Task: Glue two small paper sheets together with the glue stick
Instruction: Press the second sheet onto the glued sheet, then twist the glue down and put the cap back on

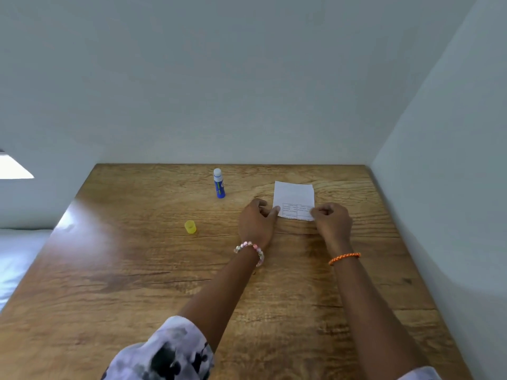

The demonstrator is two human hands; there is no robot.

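A small white paper sheet with a printed table along its near edge lies flat on the wooden table. Only one sheet shows; whether another lies beneath it I cannot tell. My left hand pinches the sheet's near left corner with curled fingers. My right hand pinches the near right corner the same way. The blue glue stick stands upright and uncapped, its white glue tip showing, to the left of the sheet. Its yellow cap lies apart, nearer and further left.
A wall runs along the table's far edge and another wall along its right edge. Beyond the table's left edge lies a white surface. Bare wood spreads across the near and left parts of the table.
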